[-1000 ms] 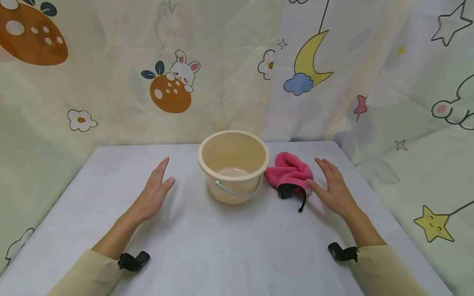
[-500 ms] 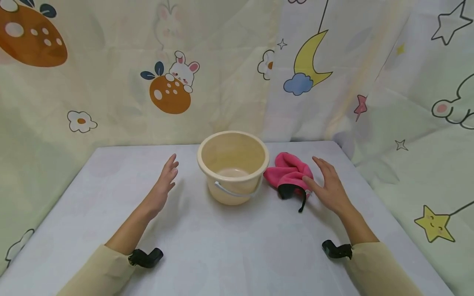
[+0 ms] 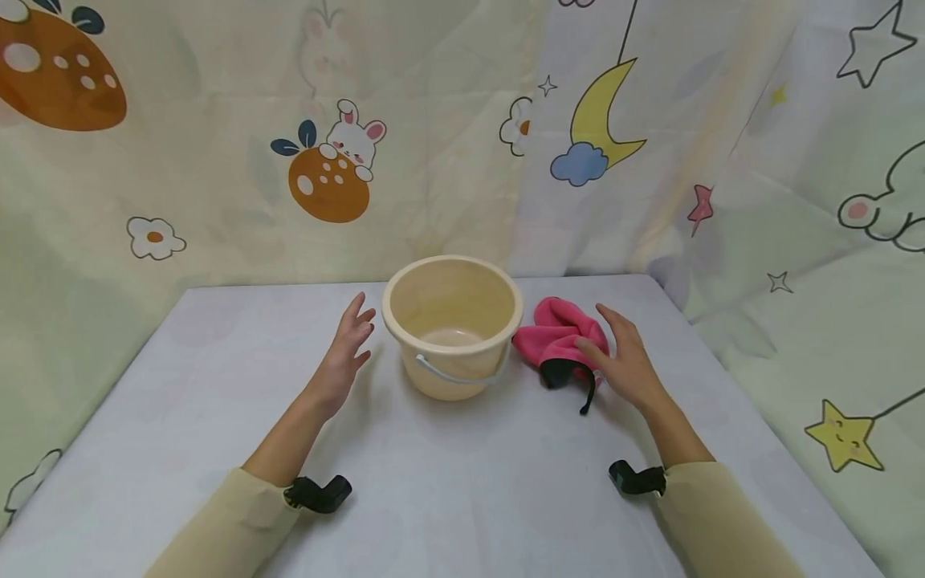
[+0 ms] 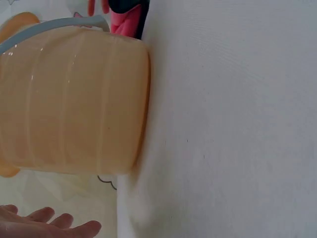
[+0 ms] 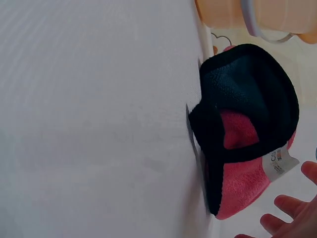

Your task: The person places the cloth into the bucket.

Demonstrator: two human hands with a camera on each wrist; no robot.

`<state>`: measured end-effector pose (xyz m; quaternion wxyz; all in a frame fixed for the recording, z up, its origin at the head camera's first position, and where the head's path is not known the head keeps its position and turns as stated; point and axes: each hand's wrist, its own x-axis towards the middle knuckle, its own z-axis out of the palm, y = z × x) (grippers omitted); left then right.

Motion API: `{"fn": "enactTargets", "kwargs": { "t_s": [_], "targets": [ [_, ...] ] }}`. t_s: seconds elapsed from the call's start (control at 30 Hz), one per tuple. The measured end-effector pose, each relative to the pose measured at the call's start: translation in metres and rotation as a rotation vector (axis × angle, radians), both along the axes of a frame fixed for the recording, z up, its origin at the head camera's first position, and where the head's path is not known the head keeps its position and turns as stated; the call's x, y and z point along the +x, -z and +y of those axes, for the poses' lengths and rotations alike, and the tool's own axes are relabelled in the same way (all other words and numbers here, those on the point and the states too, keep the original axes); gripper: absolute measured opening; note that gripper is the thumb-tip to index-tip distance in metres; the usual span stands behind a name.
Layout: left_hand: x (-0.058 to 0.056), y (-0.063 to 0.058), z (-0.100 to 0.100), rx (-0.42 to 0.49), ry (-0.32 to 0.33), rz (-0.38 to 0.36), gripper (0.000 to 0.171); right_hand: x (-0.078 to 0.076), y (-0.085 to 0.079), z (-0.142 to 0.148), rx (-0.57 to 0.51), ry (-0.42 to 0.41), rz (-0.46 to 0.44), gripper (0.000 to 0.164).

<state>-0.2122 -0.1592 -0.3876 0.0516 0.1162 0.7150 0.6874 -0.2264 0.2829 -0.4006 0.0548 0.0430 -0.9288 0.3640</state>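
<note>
A cream plastic bucket (image 3: 437, 385) stands upright on the table, its pale grey handle (image 3: 462, 379) hanging down the front. Just left of it my left hand (image 3: 341, 361) is held up with fingers spread, holding nothing. In the left wrist view those fingertips (image 4: 64, 220) show below the bucket wall (image 4: 74, 99). Right of the bucket lies a crumpled pink fleece piece (image 3: 560, 333) with black edging, a dark lining (image 5: 242, 84) and a white label (image 5: 279, 163). My right hand (image 3: 629, 365) is at its right side, fingers apart, thumb overlapping the pink cloth in the head view.
A white-covered table (image 3: 462, 498) spreads under both arms. Behind it hangs a patterned fabric backdrop (image 3: 441, 160), which continues along the sides. Black camera mounts (image 3: 321, 494) sit at both wrists.
My left hand has moved right and slightly up, closer to the bucket. My right hand has shifted left, nearer the pink fleece piece. The bucket and fleece stay in place.
</note>
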Motion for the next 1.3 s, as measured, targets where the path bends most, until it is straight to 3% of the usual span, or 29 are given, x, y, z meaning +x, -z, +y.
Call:
{"fn": "enactTargets", "kwargs": {
  "t_s": [0.33, 0.63, 0.83, 1.07, 1.3],
  "targets": [
    [-0.004, -0.002, 0.023, 0.126, 0.008, -0.001, 0.077, -0.013, 0.009, -0.012, -0.018, -0.010, -0.066, 0.091],
    [-0.005, 0.000, 0.033, 0.174, 0.015, 0.015, 0.076, -0.023, 0.011, -0.029, -0.014, 0.011, -0.149, 0.097],
    [-0.005, -0.002, 0.037, 0.168, -0.012, -0.009, 0.075, -0.030, 0.014, -0.039, 0.021, 0.006, -0.108, 0.096],
    [-0.007, -0.005, 0.037, 0.113, -0.026, -0.043, 0.073, -0.034, 0.020, -0.047, 0.151, 0.006, -0.088, 0.103],
    [-0.007, -0.007, 0.034, 0.113, -0.027, -0.040, 0.073, -0.037, 0.021, -0.055, 0.231, -0.006, -0.089, 0.102]
  ]
}}
